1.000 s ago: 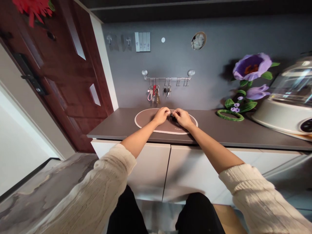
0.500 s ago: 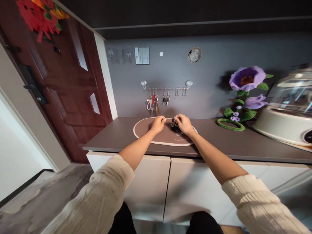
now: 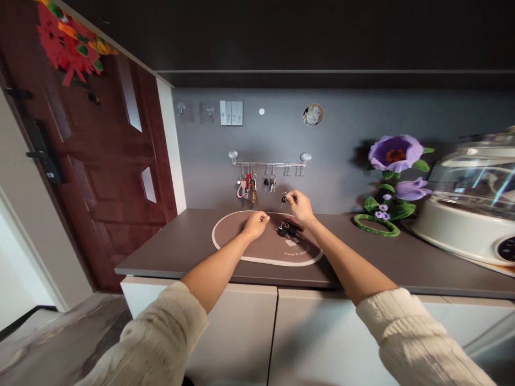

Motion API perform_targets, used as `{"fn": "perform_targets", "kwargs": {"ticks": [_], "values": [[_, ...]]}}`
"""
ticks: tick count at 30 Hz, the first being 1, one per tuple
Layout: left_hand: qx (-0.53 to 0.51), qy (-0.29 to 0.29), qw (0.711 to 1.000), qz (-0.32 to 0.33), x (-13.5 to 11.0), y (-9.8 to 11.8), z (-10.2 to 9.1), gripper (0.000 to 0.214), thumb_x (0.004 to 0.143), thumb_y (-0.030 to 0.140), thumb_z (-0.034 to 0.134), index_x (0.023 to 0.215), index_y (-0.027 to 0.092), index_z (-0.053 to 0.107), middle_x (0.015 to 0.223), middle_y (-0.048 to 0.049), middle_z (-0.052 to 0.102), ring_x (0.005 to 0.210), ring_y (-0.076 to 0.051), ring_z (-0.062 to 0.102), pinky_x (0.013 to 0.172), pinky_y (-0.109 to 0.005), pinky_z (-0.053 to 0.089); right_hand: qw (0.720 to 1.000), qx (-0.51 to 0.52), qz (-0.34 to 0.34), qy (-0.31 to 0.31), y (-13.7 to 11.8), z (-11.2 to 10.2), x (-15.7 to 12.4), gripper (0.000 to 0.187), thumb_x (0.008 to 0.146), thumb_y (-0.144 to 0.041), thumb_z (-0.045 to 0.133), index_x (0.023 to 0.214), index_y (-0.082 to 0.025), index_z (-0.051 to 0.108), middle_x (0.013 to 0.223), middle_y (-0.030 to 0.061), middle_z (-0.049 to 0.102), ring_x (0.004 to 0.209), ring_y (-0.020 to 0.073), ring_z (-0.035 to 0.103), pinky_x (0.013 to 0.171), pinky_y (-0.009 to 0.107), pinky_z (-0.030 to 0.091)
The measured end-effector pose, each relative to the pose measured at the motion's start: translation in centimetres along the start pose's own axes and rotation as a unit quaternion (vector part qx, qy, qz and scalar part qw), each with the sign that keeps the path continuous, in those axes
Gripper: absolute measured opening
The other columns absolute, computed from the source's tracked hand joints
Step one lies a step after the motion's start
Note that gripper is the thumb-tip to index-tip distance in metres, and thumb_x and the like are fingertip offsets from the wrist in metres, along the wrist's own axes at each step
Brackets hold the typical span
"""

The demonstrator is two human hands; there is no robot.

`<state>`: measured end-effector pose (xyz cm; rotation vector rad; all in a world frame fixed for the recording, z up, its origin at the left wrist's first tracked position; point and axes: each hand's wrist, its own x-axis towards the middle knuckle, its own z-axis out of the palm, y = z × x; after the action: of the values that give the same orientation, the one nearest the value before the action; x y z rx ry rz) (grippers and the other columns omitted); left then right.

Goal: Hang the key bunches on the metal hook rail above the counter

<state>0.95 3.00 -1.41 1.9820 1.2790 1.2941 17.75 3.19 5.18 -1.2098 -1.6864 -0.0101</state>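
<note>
Between the thumb and fingers of my right hand (image 3: pixel 300 206) is a small bunch of keys (image 3: pixel 284 199) on a ring, raised above the mat and below the hook rail. My left hand (image 3: pixel 256 225) is closed over the left part of the brown oval mat (image 3: pixel 231 238); whether anything is in its fingers cannot be made out. More dark keys (image 3: pixel 285 230) lie on the mat between my hands. On the wall, the clear hook rail (image 3: pixel 267 164) carries several hanging sets of keys (image 3: pixel 247 187), with bare hooks at its right end.
Purple fabric flowers (image 3: pixel 396 154) with a green ring base stand on the counter (image 3: pixel 346 257) to the right, beside a cream appliance (image 3: pixel 454 225) with a clear cover. A dark cabinet (image 3: pixel 306 37) overhangs the counter. At left is a reddish-brown door (image 3: pixel 100 155).
My right hand has lifted a small bunch of keys off the mat toward the rail, uncovering the keys lying below. The whole view has tilted upward slightly.
</note>
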Motion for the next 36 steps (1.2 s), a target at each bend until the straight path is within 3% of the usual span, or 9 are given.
{"fn": "perform_targets", "kwargs": {"ticks": [16,26,36], "values": [[0.063,-0.043,0.997,-0.026,-0.2,0.5,0.3,0.017,0.077,0.025,0.045,0.073,0.016,0.059,0.072,-0.0020,0.063,0.064,-0.011,0.054,0.062,-0.022,0.040,0.986,0.001,0.138,0.097,0.5,1.9,8.1,0.022,0.078,-0.027,0.043,0.082,-0.015,0.060,0.082,0.0092,0.065,0.076,0.0170,0.056,0.072,0.027,0.040],[0.065,-0.041,0.997,-0.030,0.0,0.2,0.5,0.016,0.077,0.025,0.046,0.074,0.016,0.059,0.075,-0.0022,0.064,0.068,-0.011,0.055,0.066,-0.022,0.041,0.976,0.013,0.189,0.111,1.5,2.5,9.0,0.021,0.074,-0.026,0.046,0.079,-0.015,0.063,0.078,0.0090,0.066,0.075,0.0173,0.059,0.071,0.026,0.043],[0.051,-0.041,0.998,-0.023,0.0,0.3,0.4,0.015,0.077,0.025,0.046,0.073,0.017,0.059,0.072,-0.0010,0.063,0.065,-0.011,0.055,0.063,-0.022,0.042,0.979,0.039,0.173,0.100,2.8,2.6,8.2,0.019,0.073,-0.029,0.049,0.070,-0.016,0.062,0.069,0.0091,0.065,0.065,0.0179,0.059,0.066,0.029,0.044]]}}
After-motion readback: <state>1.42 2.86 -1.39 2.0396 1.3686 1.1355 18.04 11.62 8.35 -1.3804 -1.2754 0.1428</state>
